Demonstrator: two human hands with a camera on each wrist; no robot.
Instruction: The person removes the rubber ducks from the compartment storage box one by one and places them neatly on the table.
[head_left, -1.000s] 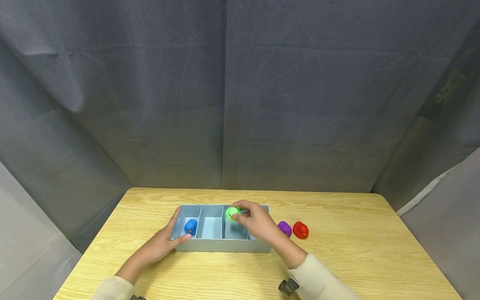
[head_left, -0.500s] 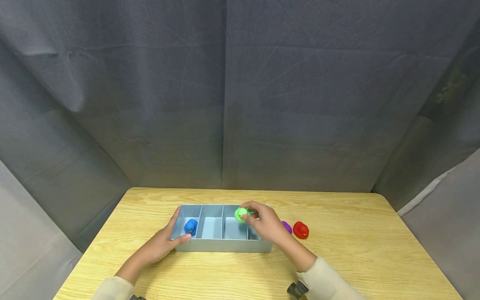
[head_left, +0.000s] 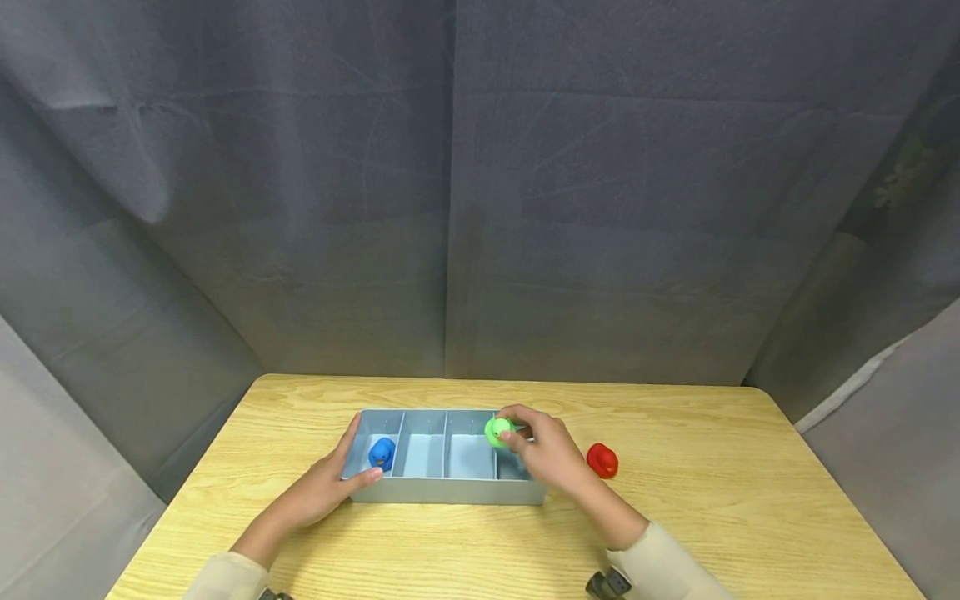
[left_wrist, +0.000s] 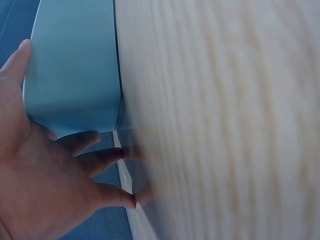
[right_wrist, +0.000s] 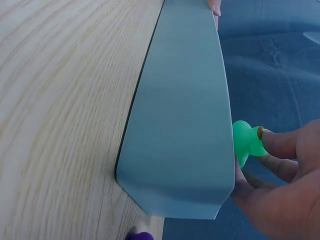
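A light blue box with several compartments lies lengthwise on the table. My left hand rests against its left end, thumb on the front rim and fingers spread along the side; the left wrist view shows this hand with fairly straight fingers. A blue rubber duck sits in the leftmost compartment. Between thumb and fingers, my right hand pinches a green rubber duck over the divider left of the rightmost compartment. In the right wrist view, the box wall partly hides the green duck.
A red rubber duck is on the wooden table right of the box. The right wrist view catches part of a purple object near the box end; my right arm hides it in the head view. Grey curtains surround the table.
The right hand has moved rightward along the box with the green duck, covering the purple object in the head view. My left hand and the blue duck stay in place.
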